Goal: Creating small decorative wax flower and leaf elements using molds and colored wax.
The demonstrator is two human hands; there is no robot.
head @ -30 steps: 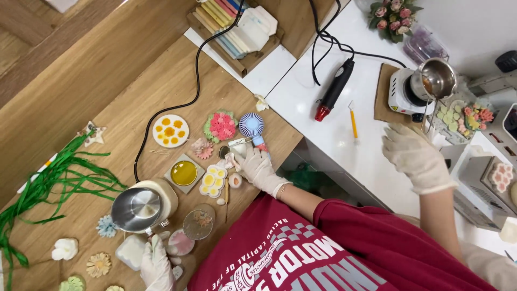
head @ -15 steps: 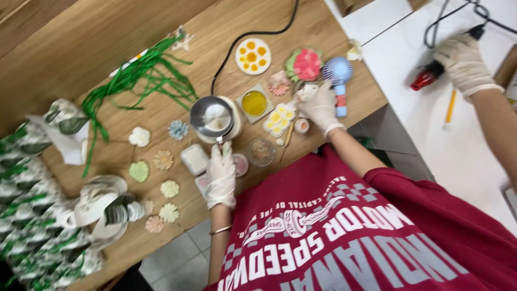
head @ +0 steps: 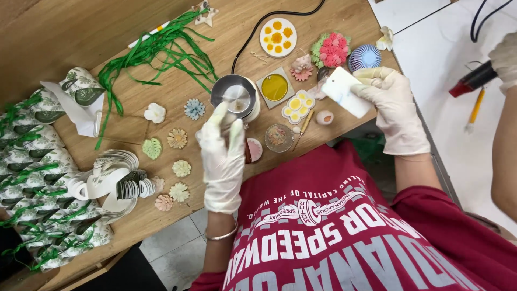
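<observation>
Over wooden tabletop (head: pixel 334 13), left gloved hand (head: pixel 223 156) lies flat, fingers together and stretched toward small round metal melting pot (head: pixel 235 96), fingertips at its rim; whether it grips anything, cannot tell; round pink-filled dish (head: pixel 254 150) just right of its palm; pale flower-shaped wax pieces (head: pixel 177 139) left of it; right gloved hand (head: pixel 393 108) pinches white rectangular card (head: pixel 344 91) by one end, fingers curled; blue ribbed ball (head: pixel 365 56) just above that hand; yellow-and-white flower mould (head: pixel 298 106) left of card.

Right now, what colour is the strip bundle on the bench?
Green strip bundle, clearest in the head view.
</observation>
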